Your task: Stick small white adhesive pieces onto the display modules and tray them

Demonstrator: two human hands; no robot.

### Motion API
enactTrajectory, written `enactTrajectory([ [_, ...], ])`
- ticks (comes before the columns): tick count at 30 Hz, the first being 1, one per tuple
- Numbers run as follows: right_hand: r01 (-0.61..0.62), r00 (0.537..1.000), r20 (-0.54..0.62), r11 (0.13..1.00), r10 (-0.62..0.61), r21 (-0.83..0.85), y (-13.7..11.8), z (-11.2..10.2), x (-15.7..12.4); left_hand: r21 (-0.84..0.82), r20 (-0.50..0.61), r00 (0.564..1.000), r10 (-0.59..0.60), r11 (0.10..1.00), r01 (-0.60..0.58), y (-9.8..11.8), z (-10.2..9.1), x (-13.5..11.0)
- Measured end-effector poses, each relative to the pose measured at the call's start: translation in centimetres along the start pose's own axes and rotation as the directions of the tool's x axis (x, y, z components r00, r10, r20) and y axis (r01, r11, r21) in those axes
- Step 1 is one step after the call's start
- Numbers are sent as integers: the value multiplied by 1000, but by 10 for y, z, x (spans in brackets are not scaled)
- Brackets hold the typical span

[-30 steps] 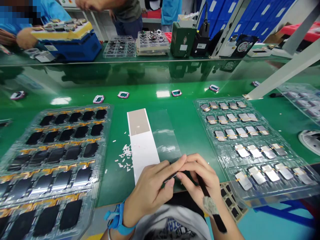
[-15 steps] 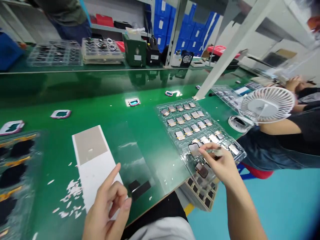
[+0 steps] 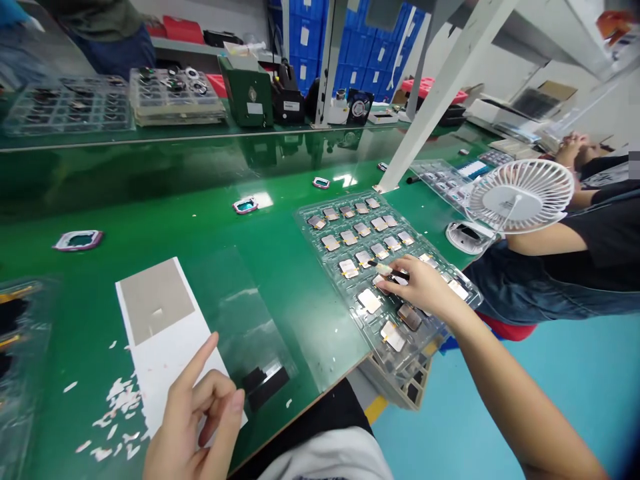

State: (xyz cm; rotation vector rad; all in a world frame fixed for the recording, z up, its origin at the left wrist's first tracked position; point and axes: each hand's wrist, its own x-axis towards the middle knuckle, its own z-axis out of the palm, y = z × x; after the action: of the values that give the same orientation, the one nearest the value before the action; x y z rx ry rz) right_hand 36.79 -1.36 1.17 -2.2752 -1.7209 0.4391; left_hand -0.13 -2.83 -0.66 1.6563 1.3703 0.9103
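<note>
Head view: green workbench (image 3: 125, 250), blue bins (image 3: 360, 47) (left hand (image 3: 195, 420) open, right hand (image 3: 417, 287) pinching tool (image 3: 387, 269))

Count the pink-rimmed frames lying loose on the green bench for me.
4. One frame lies at left, one mid-bench, one farther back, and one beside the white post. Others may be hidden out of view.

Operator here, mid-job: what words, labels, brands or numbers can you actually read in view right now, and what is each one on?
Nothing in view can be read.
Green case: white label, too small to read.
Black unit: white label, too small to read.
Blue storage bins: any markings too blurred to read.
</note>
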Motion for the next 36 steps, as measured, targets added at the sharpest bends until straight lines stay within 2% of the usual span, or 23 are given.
enactTrajectory([
  [7,63,984,168,998,-66,22,-7,-17,10,-50,17,1000,1,999,0,-2,0,-1],
  [13,52,933,341,980,-115,190,-2,-40,15,-78,27,1000,11,997,-9,-4,0,-1],
  [16,33,924,347,940,-158,338,-16,-42,6,-93,28,999,23,995,-20,-5,0,0],
  [18,26,942,279,868,-188,495,-36,-32,-7,-97,23,999,35,995,-33,-7,0,1],
  [20,24,966,176,748,-188,664,-64,-11,-23,-107,38,998,53,993,-49,-9,0,2],
  [24,-136,954,237,444,-182,886,-122,47,-57,-149,179,978,106,986,-79,-11,-3,5],
  [27,-167,954,218,236,-206,957,-153,84,-74,-120,220,971,94,990,-68,-11,-3,8],
  [29,-149,958,189,187,-217,971,-164,98,-78,-117,186,980,73,992,-52,-10,-3,9],
  [33,-27,962,83,210,-262,977,-161,102,-71,-149,174,978,113,985,-87,-10,-6,7],
  [36,107,954,-71,111,-290,988,-151,98,-57,-54,121,975,186,982,-181,-9,-10,6],
])
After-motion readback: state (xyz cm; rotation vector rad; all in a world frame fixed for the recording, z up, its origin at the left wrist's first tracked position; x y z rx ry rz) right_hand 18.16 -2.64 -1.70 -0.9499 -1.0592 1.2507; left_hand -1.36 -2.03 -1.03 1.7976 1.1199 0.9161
